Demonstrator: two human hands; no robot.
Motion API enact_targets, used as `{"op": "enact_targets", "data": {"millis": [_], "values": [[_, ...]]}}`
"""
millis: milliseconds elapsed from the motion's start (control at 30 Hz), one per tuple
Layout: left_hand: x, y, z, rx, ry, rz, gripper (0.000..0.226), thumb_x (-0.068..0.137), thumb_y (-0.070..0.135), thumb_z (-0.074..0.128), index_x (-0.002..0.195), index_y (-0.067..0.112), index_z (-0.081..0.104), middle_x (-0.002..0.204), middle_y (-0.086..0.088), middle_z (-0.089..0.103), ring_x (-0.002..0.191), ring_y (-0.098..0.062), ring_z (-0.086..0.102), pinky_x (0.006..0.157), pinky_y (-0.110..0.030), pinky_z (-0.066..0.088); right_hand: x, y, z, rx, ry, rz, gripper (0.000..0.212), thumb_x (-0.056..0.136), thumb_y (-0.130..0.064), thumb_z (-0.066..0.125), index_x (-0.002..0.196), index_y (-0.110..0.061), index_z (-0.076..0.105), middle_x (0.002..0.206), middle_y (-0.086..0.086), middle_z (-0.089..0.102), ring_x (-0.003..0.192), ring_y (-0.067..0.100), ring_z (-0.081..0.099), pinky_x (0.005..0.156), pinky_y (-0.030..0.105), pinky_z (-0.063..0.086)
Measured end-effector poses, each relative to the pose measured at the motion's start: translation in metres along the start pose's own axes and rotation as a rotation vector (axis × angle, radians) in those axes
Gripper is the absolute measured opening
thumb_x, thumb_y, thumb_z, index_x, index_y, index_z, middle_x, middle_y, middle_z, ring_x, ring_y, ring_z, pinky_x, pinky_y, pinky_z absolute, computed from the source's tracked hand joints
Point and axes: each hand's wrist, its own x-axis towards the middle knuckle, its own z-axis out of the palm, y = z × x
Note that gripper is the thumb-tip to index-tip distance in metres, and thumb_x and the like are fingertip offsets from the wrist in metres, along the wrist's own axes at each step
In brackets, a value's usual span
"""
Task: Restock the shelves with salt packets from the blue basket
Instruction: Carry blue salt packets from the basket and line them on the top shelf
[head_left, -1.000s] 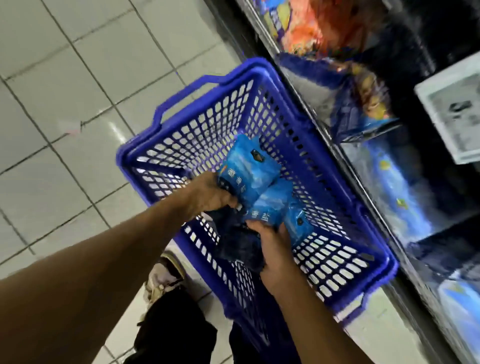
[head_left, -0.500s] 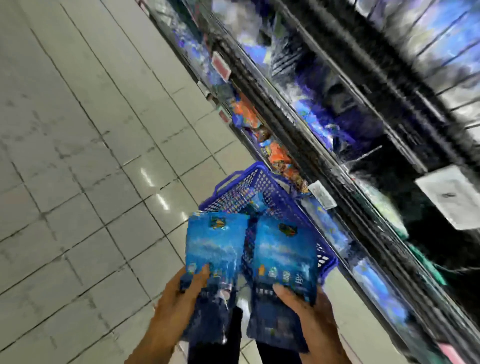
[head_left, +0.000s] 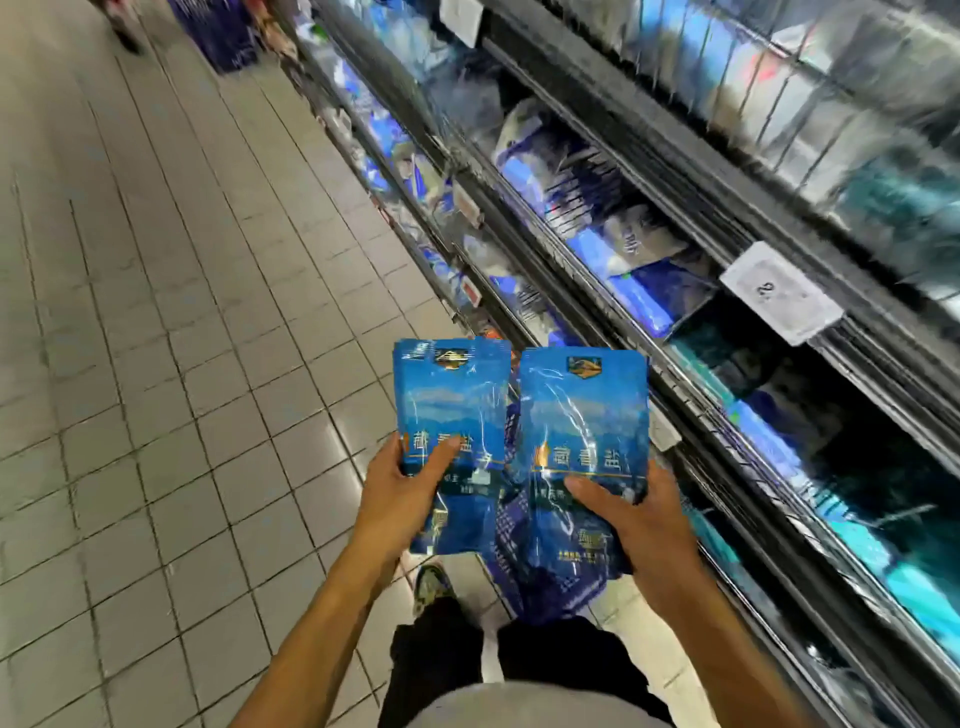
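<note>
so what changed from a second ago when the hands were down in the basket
Both hands came up out of the blue basket with salt packets. The left hand now holds a packet upright, and the right hand holds another packet beside it, in front of the shelves. The view swung up from the basket to the aisle. The basket stays on the floor below the hands, mostly hidden.

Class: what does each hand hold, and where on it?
Left hand and right hand: each a blue salt packet, gripped at the lower half.
</note>
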Motion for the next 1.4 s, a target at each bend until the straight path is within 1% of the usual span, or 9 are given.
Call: {"op": "enact_targets", "data": {"millis": [133, 233, 333, 667, 800, 1033, 1167, 1300, 1400], "values": [[-0.023, 0.023, 0.017, -0.062, -0.031, 0.066, 0.047, 0.065, 0.069, 0.071, 0.099, 0.036, 0.073, 0.1, 0.004, 0.079, 0.092, -0.023, 0.076, 0.08, -0.048, 0.061, -0.024, -0.031, -0.026, 0.021, -0.002, -0.089, 0.053, 0.053, -0.03, 0.089, 0.104, -0.022, 0.074, 0.099, 0.005, 0.079, 0.091, 0.024, 0.077, 0.076, 0.035, 0.062], [-0.031, 0.033, 0.028, -0.06, -0.066, 0.11, 0.046, 0.065, 0.069, 0.072, 0.098, 0.036, 0.075, 0.096, 0.0, 0.08, 0.087, -0.027, 0.077, 0.073, -0.045, 0.063, -0.039, -0.039, -0.047, 0.013, 0.064, -0.144, 0.062, 0.049, -0.036, 0.089, 0.105, -0.016, 0.072, 0.098, 0.003, 0.08, 0.089, 0.021, 0.077, 0.07, 0.027, 0.061], [-0.033, 0.048, 0.042, -0.021, -0.142, 0.165, 0.053, 0.066, 0.066, 0.074, 0.1, 0.026, 0.076, 0.096, -0.001, 0.08, 0.087, -0.024, 0.077, 0.069, -0.037, 0.062, -0.06, -0.043, -0.064, 0.042, 0.181, -0.214, 0.055, 0.045, -0.042, 0.089, 0.097, -0.032, 0.074, 0.092, -0.003, 0.08, 0.075, 0.009, 0.075, 0.059, 0.02, 0.056], [-0.049, 0.064, 0.122, 0.214, -0.766, 0.333, 0.039, 0.073, 0.05, 0.073, 0.103, 0.026, 0.074, 0.101, 0.01, 0.078, 0.097, -0.009, 0.074, 0.073, -0.02, 0.057, -0.173, 0.002, -0.081, 0.305, 0.812, -0.318, 0.064, 0.048, -0.048, 0.095, 0.107, -0.04, 0.071, 0.107, -0.006, 0.078, 0.092, 0.012, 0.075, 0.066, 0.02, 0.058], [-0.099, 0.055, 0.162, 0.282, -1.026, 0.374, 0.036, 0.072, 0.047, 0.072, 0.103, 0.028, 0.07, 0.095, 0.022, 0.076, 0.088, 0.006, 0.071, 0.067, -0.007, 0.05, -0.242, 0.024, -0.081, 0.396, 1.051, -0.334, 0.057, 0.055, -0.039, 0.096, 0.107, -0.036, 0.073, 0.11, -0.001, 0.077, 0.096, 0.021, 0.076, 0.069, 0.031, 0.062], [-0.211, 0.029, 0.222, 0.375, -1.4, 0.425, 0.032, 0.072, 0.048, 0.072, 0.1, 0.033, 0.068, 0.094, 0.02, 0.076, 0.086, 0.001, 0.072, 0.068, -0.018, 0.057, -0.364, 0.043, -0.083, 0.474, 1.35, -0.419, 0.044, 0.057, -0.031, 0.092, 0.098, -0.037, 0.076, 0.103, -0.001, 0.079, 0.088, 0.023, 0.077, 0.063, 0.031, 0.061], [-0.287, 0.01, 0.245, 0.358, -1.533, 0.536, 0.035, 0.074, 0.048, 0.071, 0.101, 0.026, 0.069, 0.087, 0.019, 0.076, 0.077, 0.003, 0.071, 0.06, -0.013, 0.051, -0.428, 0.06, -0.094, 0.5, 1.471, -0.464, 0.045, 0.057, -0.027, 0.096, 0.095, -0.039, 0.076, 0.102, -0.003, 0.079, 0.087, 0.019, 0.077, 0.062, 0.028, 0.061], [-0.366, -0.02, 0.267, 0.337, -1.59, 0.552, 0.026, 0.075, 0.054, 0.078, 0.095, 0.04, 0.071, 0.093, 0.025, 0.075, 0.084, 0.008, 0.07, 0.066, -0.008, 0.051, -0.495, 0.083, -0.123, 0.532, 1.541, -0.5, 0.042, 0.059, -0.025, 0.094, 0.092, -0.042, 0.075, 0.103, -0.005, 0.079, 0.088, 0.018, 0.077, 0.063, 0.028, 0.061], [-0.424, -0.046, 0.285, 0.341, -1.6, 0.599, 0.03, 0.069, 0.065, 0.074, 0.096, 0.053, 0.07, 0.1, 0.019, 0.076, 0.094, -0.001, 0.071, 0.075, -0.021, 0.056, -0.55, 0.099, -0.154, 0.526, 1.557, -0.535, 0.044, 0.053, -0.036, 0.096, 0.091, -0.045, 0.075, 0.102, -0.007, 0.079, 0.088, 0.016, 0.077, 0.063, 0.029, 0.061]]}}
